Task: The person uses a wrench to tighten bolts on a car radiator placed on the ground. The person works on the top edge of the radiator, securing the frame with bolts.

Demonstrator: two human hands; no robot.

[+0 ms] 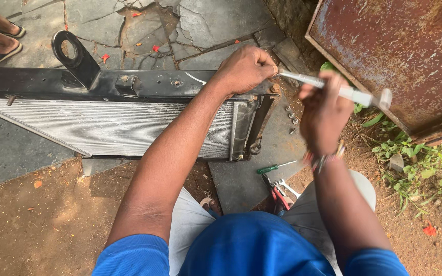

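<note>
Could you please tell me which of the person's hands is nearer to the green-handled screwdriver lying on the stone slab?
Right. The right hand, gripping a silver wrench, is just above the green-handled screwdriver. The left hand rests farther up on the radiator's black top frame.

The person wears a bright blue short-sleeved shirt, its sleeves ending high on both upper arms, and pale grey trousers that show over both knees. Both forearms are bare, and a thin multicoloured beaded wristband circles the right wrist.
</note>
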